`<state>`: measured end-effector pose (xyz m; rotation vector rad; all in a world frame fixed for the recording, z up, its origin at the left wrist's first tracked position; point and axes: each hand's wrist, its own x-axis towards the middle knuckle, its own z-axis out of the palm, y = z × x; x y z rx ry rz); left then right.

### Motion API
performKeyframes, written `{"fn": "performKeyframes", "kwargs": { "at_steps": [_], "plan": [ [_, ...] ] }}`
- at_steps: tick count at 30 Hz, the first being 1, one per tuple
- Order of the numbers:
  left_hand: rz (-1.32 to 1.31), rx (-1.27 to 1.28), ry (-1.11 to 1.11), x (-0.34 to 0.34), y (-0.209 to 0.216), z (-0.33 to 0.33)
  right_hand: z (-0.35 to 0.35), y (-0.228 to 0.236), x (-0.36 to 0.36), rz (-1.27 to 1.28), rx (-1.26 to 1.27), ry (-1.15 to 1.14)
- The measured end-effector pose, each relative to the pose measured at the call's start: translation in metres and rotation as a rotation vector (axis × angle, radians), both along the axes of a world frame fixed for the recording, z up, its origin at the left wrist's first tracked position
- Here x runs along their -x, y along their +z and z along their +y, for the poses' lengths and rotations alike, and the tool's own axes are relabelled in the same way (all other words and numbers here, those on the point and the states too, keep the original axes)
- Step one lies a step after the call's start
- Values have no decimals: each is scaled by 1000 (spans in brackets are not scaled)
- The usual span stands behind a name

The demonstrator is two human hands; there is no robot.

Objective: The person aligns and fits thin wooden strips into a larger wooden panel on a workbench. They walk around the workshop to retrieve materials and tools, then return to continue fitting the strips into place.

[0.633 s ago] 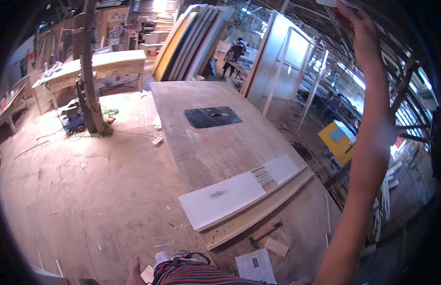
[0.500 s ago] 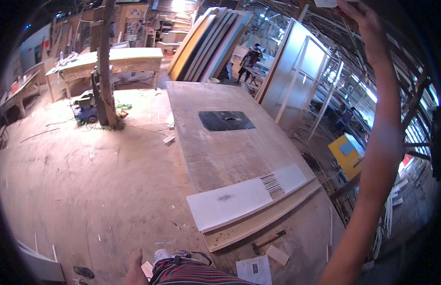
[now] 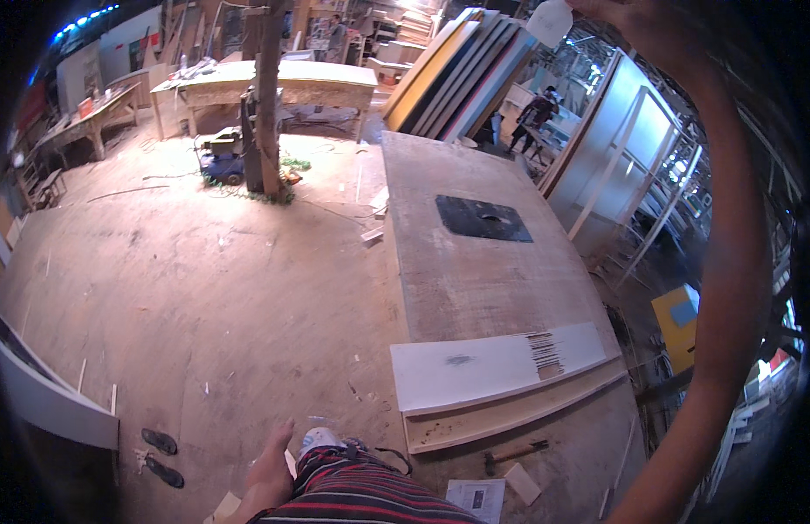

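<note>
My right hand (image 3: 636,31) is raised high at the upper right, its fingers closed on the edge of a small white flat piece (image 3: 550,24). At the lower edge, beside my striped clothing, my left hand (image 3: 270,463) hangs low. Pale flat edges show on both sides of it, so it seems closed on a pale flat piece (image 3: 227,506); most of its fingers are hidden. Before me stands a large worn wooden table (image 3: 501,288). Across its near part lies a long white panel (image 3: 457,380) with a patch of thin brown strips.
A hammer (image 3: 516,454), a small pale wood block (image 3: 523,484) and a printed sheet (image 3: 475,499) lie on the near table. Coloured boards (image 3: 453,74) lean behind it. Left are a post (image 3: 267,105), a blue machine (image 3: 223,162) and sandals (image 3: 161,441). Someone (image 3: 536,118) stands farther back.
The view has swung left, so the table sits farther right and the sandals show fully. The white piece in my raised right hand has come lower into view.
</note>
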<state>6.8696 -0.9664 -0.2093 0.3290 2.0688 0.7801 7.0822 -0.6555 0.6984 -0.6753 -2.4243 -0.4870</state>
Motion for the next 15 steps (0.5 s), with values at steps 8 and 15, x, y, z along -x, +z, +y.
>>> {"fn": "performKeyframes", "kwargs": {
  "at_steps": [8, 15],
  "plan": [
    [-8, 49, 108, 7, -26, -37, -5, -39, 51, -206, -32, 19],
    [-9, 46, 94, 12, -29, -33, 33, -60, 71, -348, 228, 63]
  ]
}}
